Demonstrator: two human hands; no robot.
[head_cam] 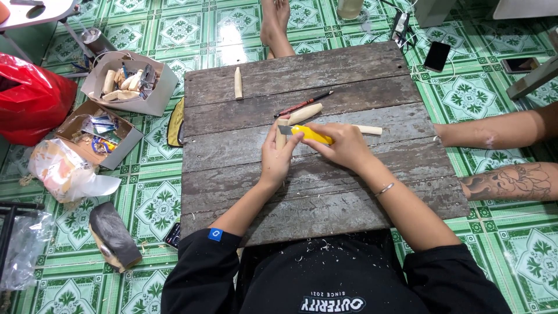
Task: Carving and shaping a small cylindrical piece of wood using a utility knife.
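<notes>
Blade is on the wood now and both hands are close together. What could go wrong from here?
1. The left hand pins the small wood piece right beside the blade of the yellow knife held by the right hand; a slip could cut the fingers.
2. The loose wood pieces and pencil lie just beyond the hands and could be knocked across the plank board.

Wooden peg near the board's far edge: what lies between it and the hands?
In the head view, between the wooden peg and the hands lie bare planks of the board; a red-and-black pencil and another carved piece sit just rightward.
</notes>
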